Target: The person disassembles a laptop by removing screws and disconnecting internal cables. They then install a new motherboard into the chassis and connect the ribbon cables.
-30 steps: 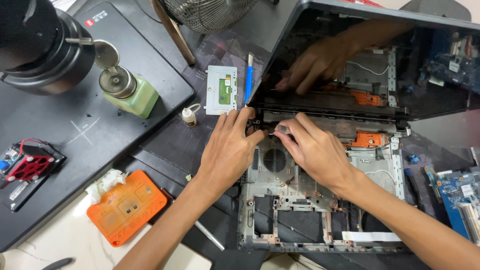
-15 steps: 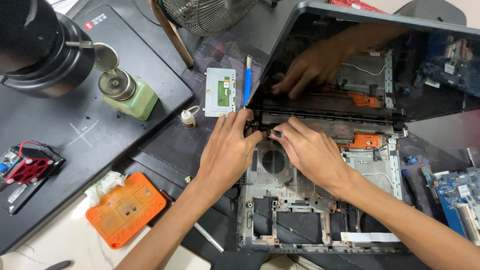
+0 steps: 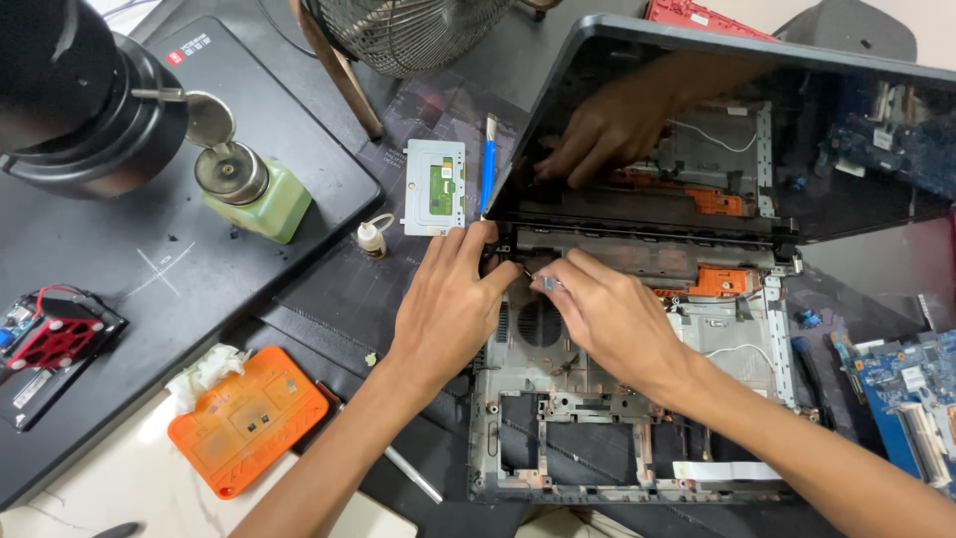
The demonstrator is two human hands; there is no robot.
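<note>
Both hands sit slightly closer together at the hinge than half a second ago — otherwise little has shifted. Left hand (image 3: 450,299) rests on the corner of the stripped laptop base (image 3: 637,399), fingers (image 3: 476,244) curled against the left hinge (image 3: 506,251) where the dark screen lid (image 3: 717,130) meets the chassis. Right hand (image 3: 607,314) pinches a small silvery part (image 3: 546,284) between thumb and forefinger, just beside the hinge and above the round fan grille (image 3: 540,324). Can't tell what the part is — too small.

Risks as I judge them: lid stands open and propped only by the hinges, so loosening that corner could let it drop or twist. The thin white cable (image 3: 742,351) running across the base could snag. A small part dropped here would vanish into the open frame cut-outs.

Containers: green glass dispenser bottle (image 3: 249,194) with metal pump top on the counter (image 3: 329,289), contents not visible. Small white dropper bottle (image 3: 371,239) beside the loose touchpad module (image 3: 433,186) and blue pry tool (image 3: 488,164). Orange case (image 3: 247,418) is closed, contents unseen, white tissue (image 3: 204,369) touching it.
</note>
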